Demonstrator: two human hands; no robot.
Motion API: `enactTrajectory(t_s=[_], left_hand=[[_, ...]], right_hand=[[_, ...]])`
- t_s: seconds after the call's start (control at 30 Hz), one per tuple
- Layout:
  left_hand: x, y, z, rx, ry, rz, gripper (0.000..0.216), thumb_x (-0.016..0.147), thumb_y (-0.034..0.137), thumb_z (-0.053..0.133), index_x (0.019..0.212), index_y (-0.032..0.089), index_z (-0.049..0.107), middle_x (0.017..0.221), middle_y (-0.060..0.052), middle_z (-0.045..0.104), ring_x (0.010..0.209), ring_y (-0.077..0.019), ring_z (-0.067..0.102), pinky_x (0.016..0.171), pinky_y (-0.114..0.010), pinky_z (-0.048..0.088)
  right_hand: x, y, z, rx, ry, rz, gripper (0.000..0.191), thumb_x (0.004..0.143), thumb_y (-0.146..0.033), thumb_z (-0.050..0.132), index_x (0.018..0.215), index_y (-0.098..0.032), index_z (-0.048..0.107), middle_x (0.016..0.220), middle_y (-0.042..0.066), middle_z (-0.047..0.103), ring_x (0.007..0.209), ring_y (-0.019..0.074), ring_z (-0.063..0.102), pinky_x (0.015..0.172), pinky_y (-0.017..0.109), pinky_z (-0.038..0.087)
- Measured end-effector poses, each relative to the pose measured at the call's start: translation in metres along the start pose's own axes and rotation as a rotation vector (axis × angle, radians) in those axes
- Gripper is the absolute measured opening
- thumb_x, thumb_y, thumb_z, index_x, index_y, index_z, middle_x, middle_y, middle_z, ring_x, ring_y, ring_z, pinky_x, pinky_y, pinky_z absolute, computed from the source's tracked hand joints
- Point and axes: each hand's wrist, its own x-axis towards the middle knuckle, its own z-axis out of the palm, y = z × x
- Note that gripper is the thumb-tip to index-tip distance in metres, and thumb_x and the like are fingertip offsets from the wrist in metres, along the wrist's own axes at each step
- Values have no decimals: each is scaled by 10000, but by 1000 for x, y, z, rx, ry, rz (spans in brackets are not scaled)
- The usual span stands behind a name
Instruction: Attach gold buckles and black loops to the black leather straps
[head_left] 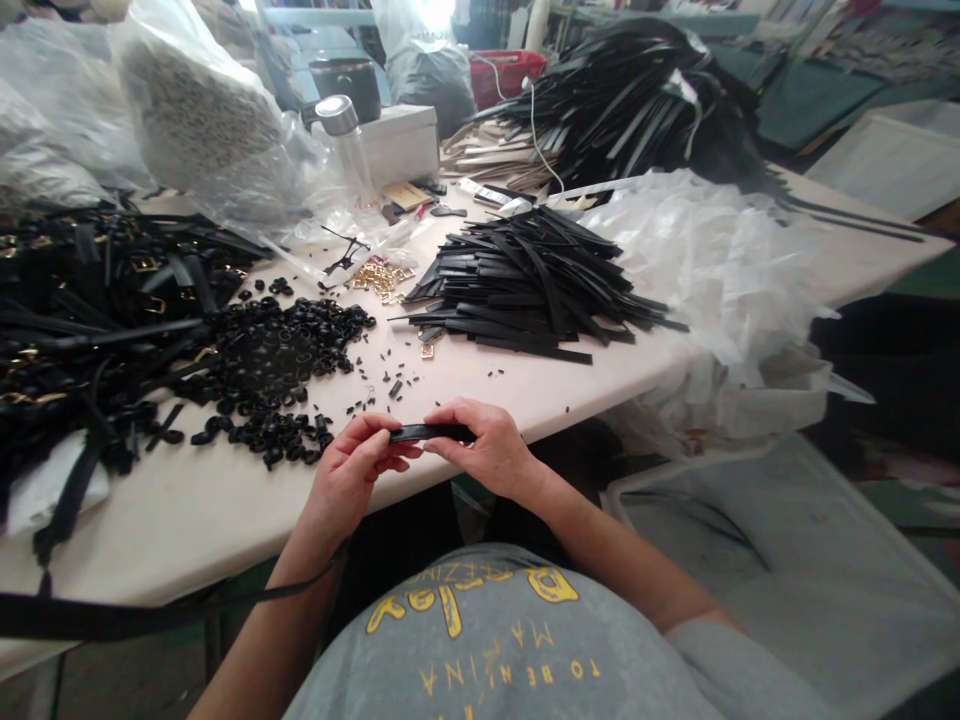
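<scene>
Between my two hands is a black strap (424, 432), stretched level just above the table's front edge. My left hand (360, 458) pinches its left end between thumb and fingers. My right hand (480, 440) grips the other end, its fingers curled over the top. A longer black strip (255, 594) runs off to the left past my left forearm. Beyond my hands lie a pile of black straps (532, 285), a small heap of gold buckles (382, 280) and a heap of black loops (277, 345).
On the left, finished-looking black straps with gold buckles (97, 290) are heaped. A glass bottle (349, 140), a white box (401, 145) and bulging plastic bags (195, 110) stand behind. At right are crumpled plastic (697, 250), a large black strip bundle (645, 100) and a translucent bin (795, 560).
</scene>
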Motion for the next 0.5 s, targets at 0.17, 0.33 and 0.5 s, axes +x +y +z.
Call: enactTrajectory(t_s=[0.17, 0.33, 0.5], left_hand=[[-2, -2, -5, 139, -21, 47, 264, 762, 374, 775, 900, 178, 664, 766, -36, 752, 706, -177, 720, 637, -251, 552], [-2, 4, -3, 322, -20, 60, 216, 762, 347, 767, 798, 147, 692, 699, -45, 739, 635, -139, 685, 597, -209, 524], [-1, 8, 4, 14, 26, -86, 235, 662, 318, 796, 718, 156, 635, 603, -18, 708, 540, -140, 673, 470, -178, 489]], right_hand=[[0, -2, -4, -74, -69, -30, 69, 886, -241, 686, 918, -182, 703, 844, 26, 729, 746, 139, 662, 705, 234, 470], [1, -9, -10, -189, -240, -3, 192, 973, -251, 570, 833, -174, 677, 683, -8, 695, 603, 104, 600, 602, 211, 396], [-2, -16, -6, -145, -157, 6, 187, 891, -365, 684, 974, -197, 678, 793, -3, 724, 665, 117, 644, 625, 210, 431]])
